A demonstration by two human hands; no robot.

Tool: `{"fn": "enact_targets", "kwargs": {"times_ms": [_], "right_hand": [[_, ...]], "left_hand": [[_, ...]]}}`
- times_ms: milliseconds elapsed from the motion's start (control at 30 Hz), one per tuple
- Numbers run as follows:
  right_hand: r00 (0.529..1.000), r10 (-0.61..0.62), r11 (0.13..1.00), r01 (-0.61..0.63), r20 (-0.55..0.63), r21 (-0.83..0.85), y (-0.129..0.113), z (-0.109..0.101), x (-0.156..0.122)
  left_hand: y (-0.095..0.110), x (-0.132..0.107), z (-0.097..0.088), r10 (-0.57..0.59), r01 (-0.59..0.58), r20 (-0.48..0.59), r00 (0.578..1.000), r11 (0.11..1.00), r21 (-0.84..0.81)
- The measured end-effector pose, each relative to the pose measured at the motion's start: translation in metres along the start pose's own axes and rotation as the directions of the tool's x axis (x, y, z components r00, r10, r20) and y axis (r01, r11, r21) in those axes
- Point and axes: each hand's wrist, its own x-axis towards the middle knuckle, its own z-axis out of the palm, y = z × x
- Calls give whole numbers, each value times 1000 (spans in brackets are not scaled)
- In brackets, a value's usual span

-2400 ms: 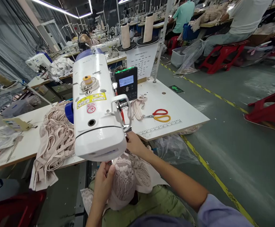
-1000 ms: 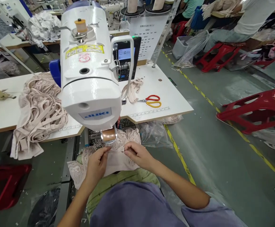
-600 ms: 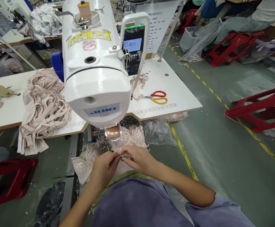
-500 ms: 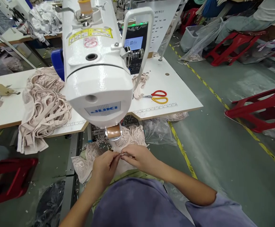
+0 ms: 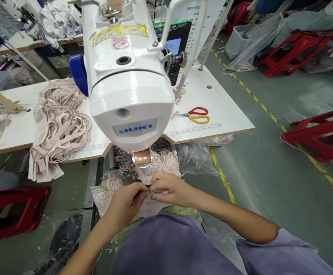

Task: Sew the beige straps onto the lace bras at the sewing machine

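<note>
Below the sewing machine head point(image 5: 129, 103), my left hand point(image 5: 128, 201) and my right hand point(image 5: 174, 188) meet fingertip to fingertip. Both are closed in a pinch on the pale edge of a beige lace bra point(image 5: 168, 162). Its lace cups lie just beyond my fingers, partly under the machine's round metal clamp and brown guard point(image 5: 143, 157). More beige lace cups point(image 5: 102, 196) hang to the left of my left hand. The exact bit between my fingertips is small and partly hidden.
Beige straps and lace pieces point(image 5: 60, 130) are heaped on the white table point(image 5: 223, 103) at left. Scissors with red and yellow handles point(image 5: 198, 115) lie at right. Red stools point(image 5: 14, 214) stand on the floor, and a clear plastic bag point(image 5: 195, 158) hangs under the table.
My fingertips have parted slightly, with more pale fabric showing between and below them. My right hand's fingers have turned and bent more. The whole view has shifted a little.
</note>
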Motion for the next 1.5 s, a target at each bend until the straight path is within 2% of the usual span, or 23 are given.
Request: {"fn": "enact_targets", "kwargs": {"times_ms": [67,133,267,467,667,767,867,933,1000,1067,1100,1133,1200,1333,1400,1500], "right_hand": [[991,-120,987,125,51,-97,-7,5,1],[981,-168,974,180,92,-141,-9,9,2],[969,-232,944,244,80,-223,-7,13,2],[943,-325,873,328,69,-361,-8,18,-1],[907,-420,761,367,26,-535,-3,29,0],[927,-374,816,312,-32,-486,2,36,3],[958,-251,936,204,-136,-288,3,40,3],[960,-171,983,151,-220,-105,1,41,3],[949,-125,990,137,-289,24,-4,40,4],[935,-132,987,156,-329,46,-10,38,4],[930,-145,986,166,-338,34,-12,37,5],[926,-158,985,174,-342,16,-14,36,5],[927,-172,984,176,-333,-19,-18,34,5],[943,-143,990,140,-300,-30,-19,32,4],[949,-106,994,108,-296,-10,-19,32,4],[947,-48,998,62,-318,32,-16,31,5]], "left_hand": [[2,0,0,78,-78,-39,996,997,9],[1,1,1,129,-130,-93,987,992,-1],[-5,-1,0,126,-132,-151,981,991,-31],[-1,-3,-5,60,-58,-39,997,997,52],[11,6,-10,-77,61,93,993,984,165],[9,13,-12,-124,97,146,981,978,183],[3,17,-9,-140,134,158,977,990,49],[0,18,-1,-143,162,105,984,967,-198],[-2,16,11,-174,157,13,985,852,-499],[-3,12,25,-232,103,-97,968,719,-687],[-3,10,30,-260,75,-151,954,693,-717],[-4,8,34,-276,55,-198,940,699,-713],[-4,4,37,-265,39,-268,926,774,-632],[-6,2,32,-113,-25,-395,912,944,-328],[-6,4,29,-43,-61,-441,897,974,-219],[-6,8,28,3,-94,-459,888,980,-176]]}}
